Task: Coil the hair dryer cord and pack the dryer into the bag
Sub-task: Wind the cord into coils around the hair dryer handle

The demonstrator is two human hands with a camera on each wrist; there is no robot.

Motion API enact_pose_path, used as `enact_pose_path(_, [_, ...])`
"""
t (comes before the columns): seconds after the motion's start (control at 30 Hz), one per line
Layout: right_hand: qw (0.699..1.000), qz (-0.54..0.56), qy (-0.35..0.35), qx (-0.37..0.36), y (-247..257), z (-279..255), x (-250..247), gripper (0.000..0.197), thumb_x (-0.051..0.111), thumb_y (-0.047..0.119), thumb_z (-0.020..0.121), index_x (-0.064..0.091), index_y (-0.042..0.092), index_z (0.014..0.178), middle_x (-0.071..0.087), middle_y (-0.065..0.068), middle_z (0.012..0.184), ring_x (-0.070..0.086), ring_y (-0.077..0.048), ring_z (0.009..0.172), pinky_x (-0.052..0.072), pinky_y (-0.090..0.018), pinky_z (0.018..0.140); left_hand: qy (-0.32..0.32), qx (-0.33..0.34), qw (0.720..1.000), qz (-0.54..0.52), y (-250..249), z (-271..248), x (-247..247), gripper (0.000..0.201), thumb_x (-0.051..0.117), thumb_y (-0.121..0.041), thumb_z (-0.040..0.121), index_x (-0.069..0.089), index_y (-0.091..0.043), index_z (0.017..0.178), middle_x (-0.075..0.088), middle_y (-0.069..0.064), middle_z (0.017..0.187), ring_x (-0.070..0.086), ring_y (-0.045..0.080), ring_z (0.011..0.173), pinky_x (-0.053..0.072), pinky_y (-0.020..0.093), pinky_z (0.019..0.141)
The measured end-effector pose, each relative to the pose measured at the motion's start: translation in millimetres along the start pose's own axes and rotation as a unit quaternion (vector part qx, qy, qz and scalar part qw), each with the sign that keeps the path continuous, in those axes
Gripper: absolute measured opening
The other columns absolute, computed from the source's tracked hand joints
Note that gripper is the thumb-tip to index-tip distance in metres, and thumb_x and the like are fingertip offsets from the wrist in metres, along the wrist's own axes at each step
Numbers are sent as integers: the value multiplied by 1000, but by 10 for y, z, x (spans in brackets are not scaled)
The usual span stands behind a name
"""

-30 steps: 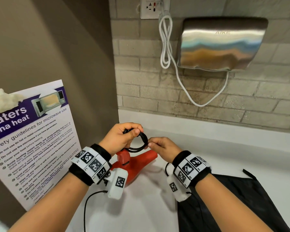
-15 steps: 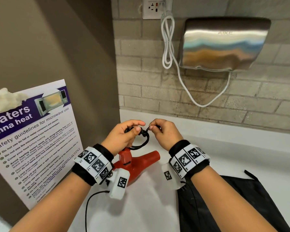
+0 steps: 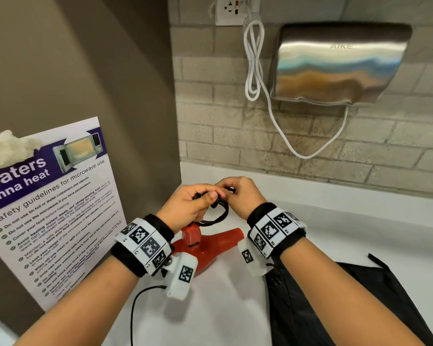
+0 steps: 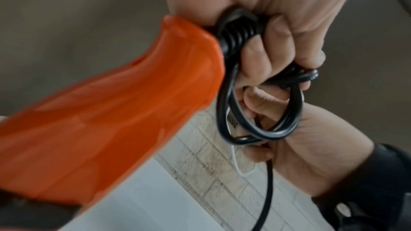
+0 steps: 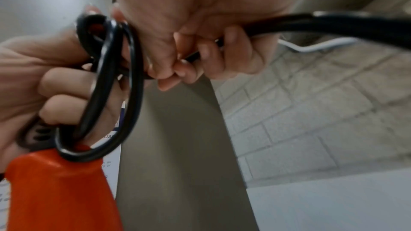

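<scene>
The red hair dryer (image 3: 205, 243) stands on the white counter with its handle up, below my hands. Its black cord (image 3: 216, 216) is wound in small loops at the handle's top. My left hand (image 3: 200, 203) grips those loops (image 4: 262, 120) beside the red handle (image 4: 133, 111). My right hand (image 3: 238, 193) is just right of it, its fingers curled round the cord's free length (image 5: 333, 25), which runs off past the wrist. The loops (image 5: 111, 85) hang above the red handle (image 5: 55, 191). The black bag (image 3: 335, 303) lies flat at the lower right.
A brown side wall with a microwave safety poster (image 3: 48, 208) stands close on the left. A steel hand dryer (image 3: 340, 63) and its white cable (image 3: 254, 61) hang on the brick wall behind. The white counter (image 3: 360, 221) runs off to the right.
My right hand has come up and left until it meets my left hand, carrying the cord over the loops. The left hand has kept its grip on the coil.
</scene>
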State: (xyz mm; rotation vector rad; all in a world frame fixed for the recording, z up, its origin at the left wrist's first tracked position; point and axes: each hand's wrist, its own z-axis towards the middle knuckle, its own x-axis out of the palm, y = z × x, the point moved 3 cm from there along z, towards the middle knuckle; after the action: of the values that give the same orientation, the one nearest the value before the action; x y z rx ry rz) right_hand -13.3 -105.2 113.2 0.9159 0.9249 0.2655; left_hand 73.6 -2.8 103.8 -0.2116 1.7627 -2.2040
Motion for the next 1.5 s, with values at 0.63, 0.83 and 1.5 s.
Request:
enact_pose_path(0.63, [927,-211,-237,-198,455,-353,-166,20,50,25,79,69,18,80,64,0,70,62,-22,58,49,-26,48,-24,32,995,95,-93,29,-7,30,49,0,89,54,-14,116,56,-14,56,36,-2,34,31,6,41])
enact_pose_path(0.83, [949,-144,-203,-193,342,-379,-178,26,48,29,83,70,17,85,65,1,74,56,-11,62,43,-20,57,-25,21,992,120,-135,11,6,29,47,1,90,55,-2,118,49,-4,38,38,-2,32,30,5,41])
enact_pose_path(1.5, [987,137,-74,-51,-19,-668,134,26,56,-2,83,62,23,78,61,15,72,60,-10,71,53,-26,77,-215,25,975,49,1,73,-113,15,51,-13,92,64,-11,100,37,-10,33,24,1,31,23,13,35])
